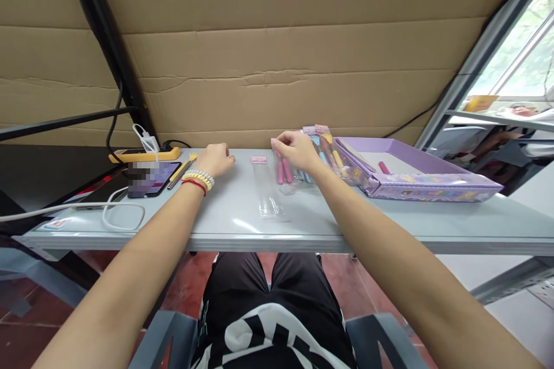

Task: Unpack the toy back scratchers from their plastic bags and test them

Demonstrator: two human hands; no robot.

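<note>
The open purple box (437,187) is holding one pink item (383,168); the right hand (296,149) is pinching near packaged pens (284,172); the left hand (215,159) is curling loosely.

The grey-white, glossy tabletop (229,216) has a ridged near edge. At its left lie a phone (161,176), a looping white cable (125,227) and, just right of the phone, slim pens with a yellow top (184,168); a yellow power strip (168,154) sits at the far left. Near the middle, a flat clear bag (265,184) with a pink header lies left of pink pens (284,172). Farther right are clear packets (332,153) with blue and yellow pieces, beside an open purple box (433,187).
</note>
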